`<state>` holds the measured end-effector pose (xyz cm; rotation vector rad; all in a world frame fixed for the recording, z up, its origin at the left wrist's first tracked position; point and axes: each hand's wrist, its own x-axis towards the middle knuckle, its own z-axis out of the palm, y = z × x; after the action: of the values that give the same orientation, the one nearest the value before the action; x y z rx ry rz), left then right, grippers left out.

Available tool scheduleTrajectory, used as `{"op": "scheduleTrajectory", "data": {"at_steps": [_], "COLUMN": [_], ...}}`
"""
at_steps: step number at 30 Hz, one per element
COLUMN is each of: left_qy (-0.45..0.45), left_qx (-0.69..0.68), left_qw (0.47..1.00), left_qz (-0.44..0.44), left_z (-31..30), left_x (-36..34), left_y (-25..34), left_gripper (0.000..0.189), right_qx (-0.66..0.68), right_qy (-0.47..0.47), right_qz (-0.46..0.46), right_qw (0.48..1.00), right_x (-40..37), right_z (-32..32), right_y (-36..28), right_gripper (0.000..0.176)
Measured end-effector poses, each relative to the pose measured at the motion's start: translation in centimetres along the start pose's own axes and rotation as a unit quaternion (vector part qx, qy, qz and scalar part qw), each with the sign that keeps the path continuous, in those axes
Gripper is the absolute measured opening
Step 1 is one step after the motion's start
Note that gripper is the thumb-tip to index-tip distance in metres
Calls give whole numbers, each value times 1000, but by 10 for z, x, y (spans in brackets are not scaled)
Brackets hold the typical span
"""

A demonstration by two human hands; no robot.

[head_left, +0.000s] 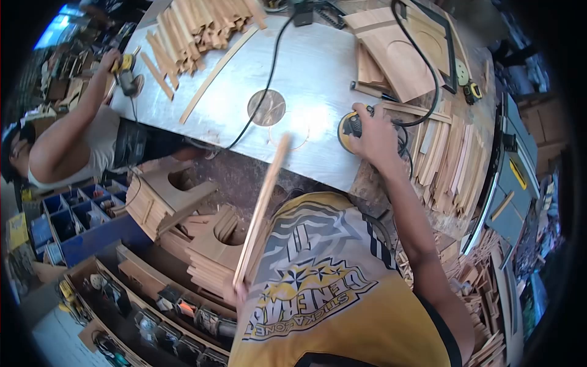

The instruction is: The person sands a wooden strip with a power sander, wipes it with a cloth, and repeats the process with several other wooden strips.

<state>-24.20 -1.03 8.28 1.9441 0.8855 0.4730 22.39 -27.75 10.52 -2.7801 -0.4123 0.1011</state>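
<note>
My left hand [236,291] is closed around the lower end of a long, narrow wooden strip [264,205]. The strip rises at a slant in front of my shirt, and its far end reaches over the edge of the metal-topped table [318,67]. On the table's right side my right hand [374,136] grips a yellow and black power sander [350,127]. A black cord runs near that hand. Left of the sander, a round dark disc [266,107] is set in the tabletop.
Several wooden strips are piled at the back [195,27] and stacked at right [449,162]. Wooden panels [397,52] and a tape measure [472,92] lie back right. A co-worker [85,134] at left holds another sander [127,76]. Below stand cut wooden pieces [214,251] and drawers [131,306].
</note>
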Motion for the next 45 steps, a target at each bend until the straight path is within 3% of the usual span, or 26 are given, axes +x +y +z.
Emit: {"op": "scheduleTrajectory", "data": {"at_steps": [1,2,3,5,7,9,10,11,13,14,15,17,18,20,21,23,26,28,32,34,37,38,39,41,43,45], "left_qy": [15,-56,-103,-99,-195,-234,-265,-270,-278,-284,-287,-193,-201,-276,-271,-268,-275,-219,-175,-182,-163,-170,-171,-160,-194,-193], "left_qx": [-26,62,-109,38,-29,26,86,84,149,139,142,58,61,29,81,169,214,187,204,373,402,351,353,325,300,344], "left_qw": [1000,996,986,985,980,971,957,956,949,947,946,974,972,961,955,920,894,890,899,860,863,889,888,876,893,910], "left_qz": [5,-30,-72,134,7,46,80,83,-13,-52,-49,107,108,15,89,229,281,354,346,298,258,240,239,320,275,129], "left_z": [22,46,75,130,164,183,189,189,176,168,152,127,123,116,129,162,226,256,250,250,254,258,257,255,256,263], "left_x": [20,59,87,146,192,224,230,229,219,220,215,213,218,223,232,253,267,267,264,253,231,222,211,193,189,175], "left_y": [-31,2,-22,-19,-33,-22,-14,-7,12,-15,-45,-88,-70,16,50,76,84,67,54,60,67,61,58,52,63,80], "left_gripper": [28,27,27,27,22,22,35,35,72,95,95,80,80,66,58,63,62,63,62,62,58,60,60,64,72,77], "right_qx": [-2,-6,-11,-11,-10,-11,4,1,-16,-14,-11,-17,-15,-3,-3,-8,7,5,3,9,13,15,17,16,19,14], "right_qy": [0,-4,-10,-6,-4,22,18,20,21,19,20,18,16,23,20,8,13,5,19,3,-15,-18,-20,-8,-10,-11], "right_qz": [-10,-11,-13,-11,5,42,57,63,64,70,75,73,82,81,78,82,68,61,34,33,25,16,17,2,-2,-14], "right_qw": [1000,1000,1000,1000,1000,999,998,998,998,997,997,997,996,996,997,997,998,998,999,999,999,1000,1000,1000,1000,1000], "right_x": [0,1,1,6,4,7,9,10,9,10,10,9,8,9,9,10,10,10,9,11,11,11,12,12,12,12], "right_z": [-1,-4,-7,-6,1,13,13,13,16,15,14,13,14,14,14,13,13,11,13,9,7,7,7,9,9,9], "right_y": [-6,-11,-14,-25,-33,-32,-31,-30,-33,-32,-33,-34,-34,-35,-35,-35,-31,-30,-24,-24,-22,-20,-19,-17,-16,-15], "right_gripper": [63,63,63,65,66,66,68,68,67,68,68,67,67,68,68,68,66,64,66,65,65,65,65,64,64,64]}}
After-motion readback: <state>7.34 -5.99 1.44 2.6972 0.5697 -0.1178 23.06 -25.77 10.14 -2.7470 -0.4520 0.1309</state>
